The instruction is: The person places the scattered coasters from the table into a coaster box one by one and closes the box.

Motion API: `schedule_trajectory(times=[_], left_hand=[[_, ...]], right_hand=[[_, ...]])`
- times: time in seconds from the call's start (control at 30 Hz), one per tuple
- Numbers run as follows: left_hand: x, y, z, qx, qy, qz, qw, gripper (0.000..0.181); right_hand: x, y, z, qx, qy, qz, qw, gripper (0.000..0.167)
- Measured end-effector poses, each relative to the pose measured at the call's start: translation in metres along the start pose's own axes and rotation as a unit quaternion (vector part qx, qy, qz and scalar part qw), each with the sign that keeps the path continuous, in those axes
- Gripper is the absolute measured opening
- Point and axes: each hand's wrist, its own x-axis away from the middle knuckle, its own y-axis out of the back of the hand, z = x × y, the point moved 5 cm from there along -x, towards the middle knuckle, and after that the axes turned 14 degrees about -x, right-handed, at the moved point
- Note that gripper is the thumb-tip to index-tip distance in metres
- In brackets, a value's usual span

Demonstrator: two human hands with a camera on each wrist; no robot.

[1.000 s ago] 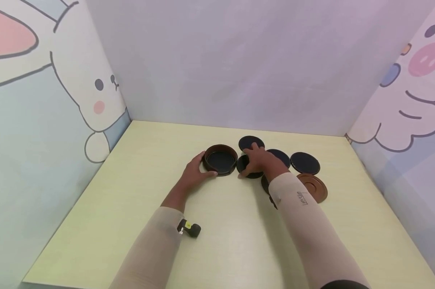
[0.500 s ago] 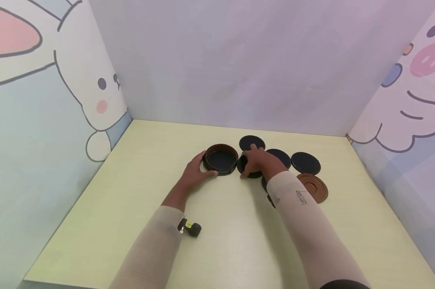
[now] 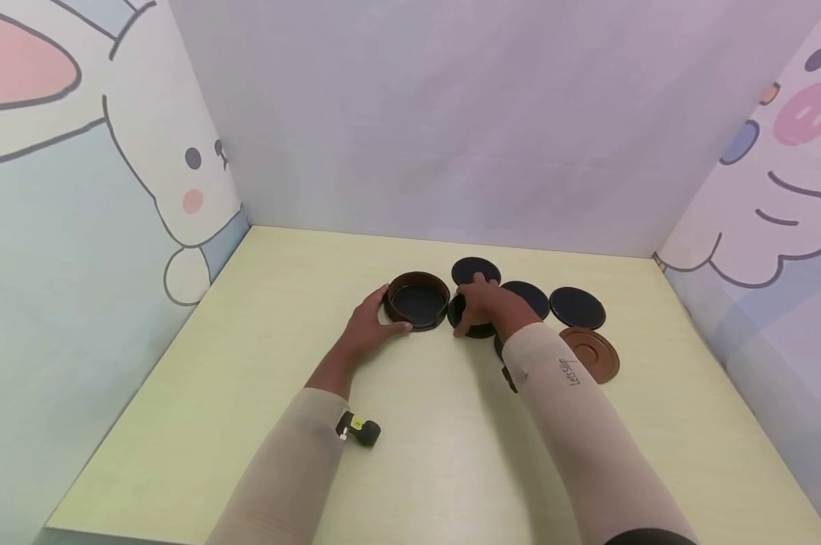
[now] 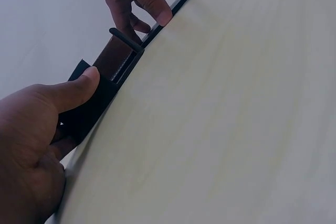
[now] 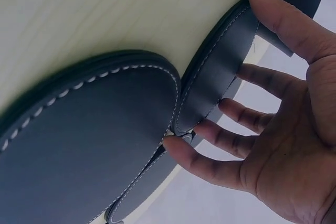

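Note:
My left hand (image 3: pixel 369 325) holds a round coaster holder (image 3: pixel 417 279), dark outside with a brown inner wall; in the left wrist view the thumb presses on its outer side. To its right, my right hand (image 3: pixel 485 303) spans a black round coaster (image 5: pixel 218 72) lying flat, thumb at the near edge and fingers at the far edge. White stitching runs round this coaster, which the hand partly hides in the head view. A larger-looking black coaster (image 5: pixel 94 140) with the same stitching lies beside it in the right wrist view.
Other black coasters lie on the pale table (image 3: pixel 397 454): one behind (image 3: pixel 472 269), one to the right (image 3: pixel 528 297), another farther right (image 3: pixel 577 307). A brown ringed disc (image 3: pixel 593 354) lies partly under the right forearm's line of sight. Printed walls enclose the sides.
Both hands stay almost in place, the left on the coaster holder and the right at the coaster. The whole view has shifted very slightly.

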Motion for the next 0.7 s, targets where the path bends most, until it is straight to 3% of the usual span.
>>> schedule_trajectory(times=[0.37,0.7], left_hand=[[0.0014,0.0005,-0.0031,-0.005,0.003,0.001,1.0,0.103],[0.0007,0.0001,-0.0024,0.001,0.009,0.002,1.0,0.104]], right_hand=[[-0.0025,-0.001,-0.0046,-0.021,-0.011,-0.005,0.9997,0.104],[-0.005,-0.0005,-0.0063,-0.01,0.006,-0.021,0.9997,0.104]])
